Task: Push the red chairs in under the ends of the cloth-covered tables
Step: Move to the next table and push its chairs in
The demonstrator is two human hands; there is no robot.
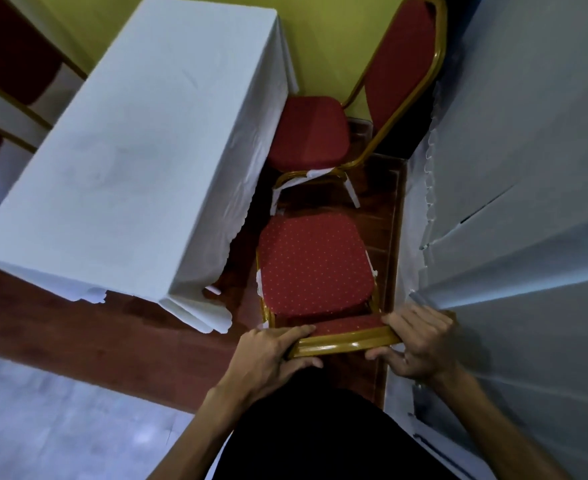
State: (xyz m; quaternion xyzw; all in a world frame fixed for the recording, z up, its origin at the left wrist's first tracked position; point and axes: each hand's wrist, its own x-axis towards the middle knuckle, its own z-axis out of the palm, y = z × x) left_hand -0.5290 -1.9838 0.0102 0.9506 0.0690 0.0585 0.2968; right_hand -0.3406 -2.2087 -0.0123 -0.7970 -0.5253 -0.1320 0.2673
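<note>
The dotted chair's backrest rail is clasped by the left hand and right hand; the bench cloth beside it could be snagged.

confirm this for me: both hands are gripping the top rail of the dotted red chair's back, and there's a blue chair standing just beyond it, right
Not quite. The head view shows the left hand and right hand gripping the top rail of the dotted red chair, but the chair beyond it is red too, plain red with a gold frame, not blue.
</note>
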